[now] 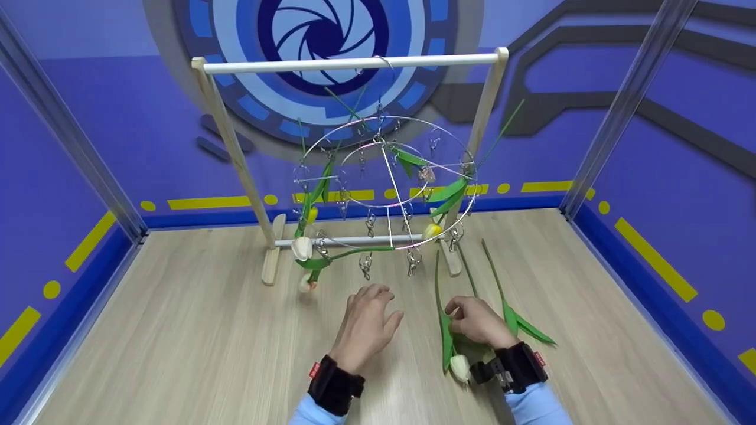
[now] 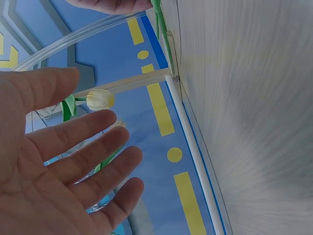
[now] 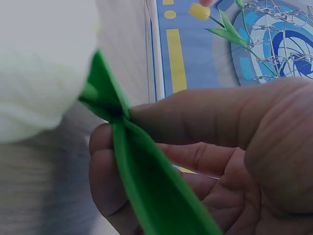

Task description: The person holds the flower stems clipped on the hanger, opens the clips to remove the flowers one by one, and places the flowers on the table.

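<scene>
My right hand point(image 1: 479, 321) is low over the table, pinching a white tulip point(image 1: 459, 367) between thumb and fingers. In the right wrist view the thumb and fingertips grip its green leaf and stem point(image 3: 117, 120), with the pale blossom point(image 3: 44, 63) close to the camera. My left hand point(image 1: 365, 324) holds nothing; its fingers are spread in the left wrist view. It is in front of a round wire hanger point(image 1: 387, 247) with metal clips point(image 1: 366, 267). Several tulips hang from the hanger, among them a white one point(image 1: 302, 249) and a yellow-white one point(image 1: 432, 231).
The hanger hooks over the white rod point(image 1: 348, 62) of a wooden stand point(image 1: 236, 159). More tulip stems lie by my right hand, one with a spread leaf point(image 1: 534, 332). Blue printed panels point(image 1: 679, 177) enclose the wooden tabletop point(image 1: 195, 330) at the back and sides.
</scene>
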{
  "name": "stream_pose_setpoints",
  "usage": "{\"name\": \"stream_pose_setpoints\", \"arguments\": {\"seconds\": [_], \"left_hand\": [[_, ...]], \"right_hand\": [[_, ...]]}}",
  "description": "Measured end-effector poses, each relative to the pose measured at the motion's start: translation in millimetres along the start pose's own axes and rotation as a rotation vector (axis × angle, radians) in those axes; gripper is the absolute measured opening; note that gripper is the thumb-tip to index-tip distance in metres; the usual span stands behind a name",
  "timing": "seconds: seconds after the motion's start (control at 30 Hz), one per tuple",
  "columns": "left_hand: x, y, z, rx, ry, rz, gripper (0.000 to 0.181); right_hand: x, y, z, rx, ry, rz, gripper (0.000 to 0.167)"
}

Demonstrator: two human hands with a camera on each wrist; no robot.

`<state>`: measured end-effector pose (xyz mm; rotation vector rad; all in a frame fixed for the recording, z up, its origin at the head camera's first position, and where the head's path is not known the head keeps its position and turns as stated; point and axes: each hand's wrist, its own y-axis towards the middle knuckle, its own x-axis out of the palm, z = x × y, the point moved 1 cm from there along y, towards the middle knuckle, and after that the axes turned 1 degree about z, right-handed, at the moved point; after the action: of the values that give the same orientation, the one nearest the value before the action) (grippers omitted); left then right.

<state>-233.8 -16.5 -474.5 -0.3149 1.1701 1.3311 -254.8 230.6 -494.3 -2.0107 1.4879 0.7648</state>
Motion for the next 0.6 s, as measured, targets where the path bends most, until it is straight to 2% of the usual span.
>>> {"name": "stream_pose_setpoints", "arguments": {"seconds": [0.3, 0.6], "left_hand": [[-0.3, -0.7, 0.0, -0.004, -0.005, -0.004, 0.027], [-0.7, -1.0, -0.3, 0.001, -0.017, 0.015, 0.027]], "right_hand": [[3.0, 1.6, 0.7, 0.027, -0.027, 0.033, 0.018], [2.6, 2.1, 0.0, -0.044, -0.020, 0.051, 0.021]]}}
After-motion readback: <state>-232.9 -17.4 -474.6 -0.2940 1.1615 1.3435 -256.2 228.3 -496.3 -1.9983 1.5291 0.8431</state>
